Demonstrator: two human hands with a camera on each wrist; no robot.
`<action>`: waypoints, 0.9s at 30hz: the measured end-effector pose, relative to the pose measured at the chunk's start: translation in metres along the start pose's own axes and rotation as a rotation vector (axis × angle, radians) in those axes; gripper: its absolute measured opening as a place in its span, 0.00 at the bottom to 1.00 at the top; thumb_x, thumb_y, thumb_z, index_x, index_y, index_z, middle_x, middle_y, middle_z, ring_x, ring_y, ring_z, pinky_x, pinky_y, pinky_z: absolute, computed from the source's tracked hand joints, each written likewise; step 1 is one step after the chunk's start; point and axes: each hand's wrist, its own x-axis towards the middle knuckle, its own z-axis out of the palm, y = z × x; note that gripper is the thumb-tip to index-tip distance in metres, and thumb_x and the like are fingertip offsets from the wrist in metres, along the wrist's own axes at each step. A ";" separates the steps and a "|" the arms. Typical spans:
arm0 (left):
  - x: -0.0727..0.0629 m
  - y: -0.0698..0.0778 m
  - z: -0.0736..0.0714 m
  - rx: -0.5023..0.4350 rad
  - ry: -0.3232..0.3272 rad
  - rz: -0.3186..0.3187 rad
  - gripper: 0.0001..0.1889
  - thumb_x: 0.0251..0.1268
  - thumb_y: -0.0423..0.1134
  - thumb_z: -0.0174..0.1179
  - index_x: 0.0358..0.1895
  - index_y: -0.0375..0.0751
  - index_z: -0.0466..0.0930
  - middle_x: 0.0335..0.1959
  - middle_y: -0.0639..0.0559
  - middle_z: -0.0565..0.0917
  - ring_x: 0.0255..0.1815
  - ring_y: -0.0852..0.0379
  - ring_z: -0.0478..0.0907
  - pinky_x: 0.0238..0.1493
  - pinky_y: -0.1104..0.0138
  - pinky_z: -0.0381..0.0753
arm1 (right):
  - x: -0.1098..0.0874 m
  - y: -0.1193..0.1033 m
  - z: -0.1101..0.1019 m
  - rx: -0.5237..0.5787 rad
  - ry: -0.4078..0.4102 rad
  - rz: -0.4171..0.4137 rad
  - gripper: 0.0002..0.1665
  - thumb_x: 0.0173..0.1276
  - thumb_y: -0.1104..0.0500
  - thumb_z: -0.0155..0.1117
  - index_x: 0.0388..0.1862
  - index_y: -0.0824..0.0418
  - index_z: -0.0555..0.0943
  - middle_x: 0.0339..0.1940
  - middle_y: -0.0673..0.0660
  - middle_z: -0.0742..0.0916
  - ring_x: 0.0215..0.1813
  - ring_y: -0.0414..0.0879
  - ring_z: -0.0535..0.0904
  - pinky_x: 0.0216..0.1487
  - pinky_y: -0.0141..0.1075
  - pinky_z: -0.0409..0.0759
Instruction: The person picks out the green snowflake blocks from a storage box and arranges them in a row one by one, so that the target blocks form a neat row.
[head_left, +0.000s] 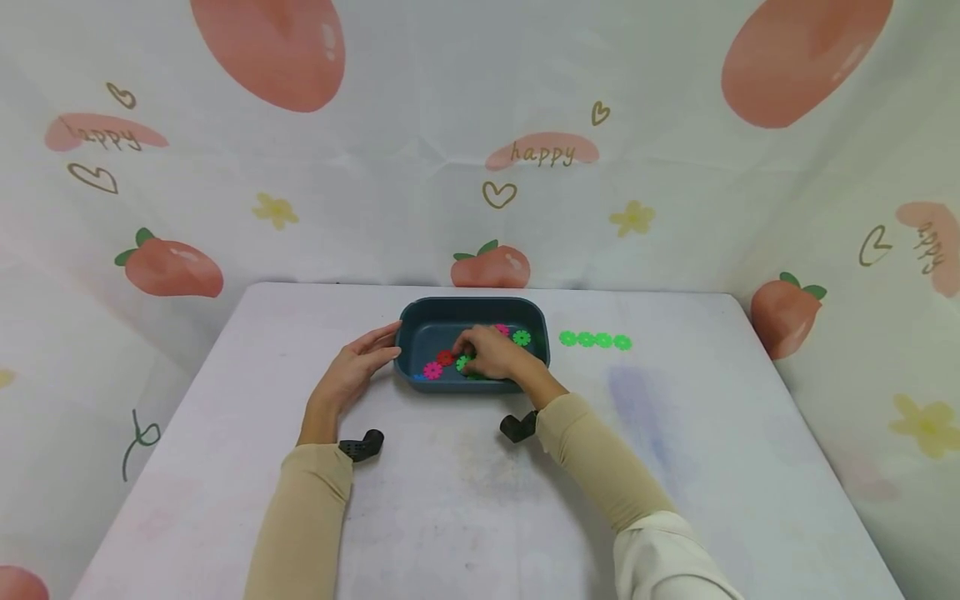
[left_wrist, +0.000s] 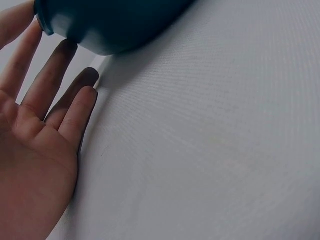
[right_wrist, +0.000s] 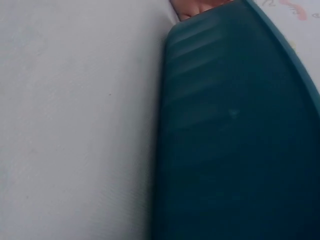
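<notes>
Fingers (head_left: 381, 335) of L hand (head_left: 347, 375) are lying fairly straight, touching the L end of the blue tray (head_left: 465, 387); per L wrist view, the little finger is standing apart from it. R hand (head_left: 492, 352) is dipping inside the tray w/ fingers bent down; whether they are gripping a pc, cannot tell (tips partly hidden).

Tray is sitting upright at the far, middle part of the white table (head_left: 442, 508). Contents: green pc (head_left: 462, 364) is lying just beside R fingertips; red pc (head_left: 446, 357) is lying to its L; pink pc (head_left: 432, 370) is lying nearer & further L; blue pc (head_left: 419, 377) is showing partly at the near L corner. Second green pc (head_left: 521, 337) is lying at the R end, w/ another pink pc (head_left: 502, 330) showing partly behind R hand.

Outside, R of tray: row of four green pcs (head_left: 587, 339) is lying flat. Both wrists are wearing blk. devices (head_left: 362, 446). Printed cloth (head_left: 420, 108) is hanging at the far side.
</notes>
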 end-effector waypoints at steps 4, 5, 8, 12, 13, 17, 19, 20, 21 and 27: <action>0.001 -0.001 -0.001 -0.006 0.002 0.000 0.31 0.73 0.40 0.63 0.77 0.48 0.66 0.79 0.45 0.67 0.78 0.58 0.65 0.83 0.55 0.57 | -0.002 -0.001 -0.003 0.015 0.018 0.001 0.09 0.69 0.59 0.71 0.47 0.59 0.85 0.39 0.54 0.86 0.41 0.44 0.77 0.47 0.36 0.78; 0.001 -0.001 -0.001 -0.012 0.002 0.001 0.31 0.73 0.40 0.63 0.77 0.48 0.66 0.79 0.45 0.67 0.78 0.57 0.64 0.83 0.54 0.57 | -0.003 -0.002 -0.004 0.018 0.027 0.002 0.09 0.70 0.59 0.70 0.47 0.59 0.85 0.38 0.54 0.86 0.40 0.44 0.77 0.47 0.36 0.78; 0.001 -0.001 0.000 -0.017 0.000 0.002 0.31 0.73 0.40 0.63 0.77 0.47 0.66 0.79 0.44 0.66 0.80 0.55 0.62 0.83 0.53 0.56 | -0.006 -0.002 -0.005 0.023 0.066 0.012 0.08 0.71 0.59 0.69 0.47 0.57 0.85 0.40 0.53 0.87 0.43 0.44 0.79 0.50 0.38 0.80; 0.001 -0.001 0.001 -0.017 -0.003 -0.004 0.32 0.73 0.40 0.63 0.77 0.47 0.66 0.80 0.44 0.66 0.80 0.54 0.62 0.83 0.53 0.56 | -0.011 -0.003 -0.006 0.044 0.113 0.018 0.09 0.72 0.58 0.68 0.48 0.57 0.84 0.44 0.53 0.88 0.48 0.45 0.82 0.55 0.40 0.82; 0.001 -0.002 0.001 -0.019 -0.004 -0.005 0.31 0.73 0.39 0.63 0.77 0.47 0.66 0.80 0.44 0.66 0.80 0.54 0.62 0.83 0.53 0.56 | -0.013 -0.004 -0.007 0.050 0.124 0.022 0.09 0.72 0.58 0.68 0.49 0.56 0.84 0.45 0.53 0.88 0.48 0.45 0.82 0.55 0.40 0.82; 0.002 -0.002 0.002 -0.019 -0.019 -0.008 0.32 0.73 0.39 0.62 0.78 0.46 0.65 0.79 0.45 0.66 0.78 0.58 0.64 0.83 0.54 0.57 | -0.019 -0.005 -0.011 0.099 0.164 0.046 0.09 0.73 0.57 0.67 0.49 0.55 0.83 0.44 0.52 0.88 0.47 0.45 0.82 0.51 0.38 0.83; 0.002 -0.002 0.002 -0.015 -0.025 -0.008 0.32 0.73 0.39 0.62 0.78 0.46 0.65 0.79 0.45 0.67 0.76 0.60 0.66 0.82 0.56 0.58 | -0.022 -0.005 -0.014 0.123 0.182 0.056 0.08 0.74 0.57 0.66 0.49 0.55 0.83 0.43 0.52 0.88 0.45 0.44 0.82 0.48 0.37 0.83; 0.002 -0.002 0.002 -0.010 -0.027 -0.007 0.32 0.74 0.40 0.62 0.78 0.46 0.65 0.79 0.45 0.67 0.76 0.60 0.66 0.82 0.56 0.58 | -0.023 -0.005 -0.016 0.135 0.192 0.057 0.08 0.74 0.57 0.66 0.49 0.54 0.83 0.43 0.52 0.88 0.44 0.44 0.82 0.47 0.36 0.83; 0.002 -0.002 0.001 -0.008 -0.026 -0.004 0.32 0.74 0.39 0.62 0.78 0.46 0.65 0.79 0.44 0.67 0.76 0.61 0.66 0.82 0.57 0.59 | -0.024 -0.005 -0.018 0.144 0.200 0.055 0.08 0.74 0.57 0.65 0.50 0.54 0.83 0.43 0.52 0.88 0.44 0.44 0.82 0.46 0.36 0.83; 0.001 -0.001 -0.001 -0.005 -0.006 0.000 0.31 0.74 0.39 0.62 0.78 0.47 0.65 0.79 0.44 0.66 0.78 0.57 0.64 0.82 0.57 0.59 | -0.030 -0.001 -0.027 0.192 0.280 0.027 0.10 0.75 0.58 0.63 0.52 0.56 0.83 0.44 0.54 0.88 0.44 0.46 0.82 0.46 0.37 0.82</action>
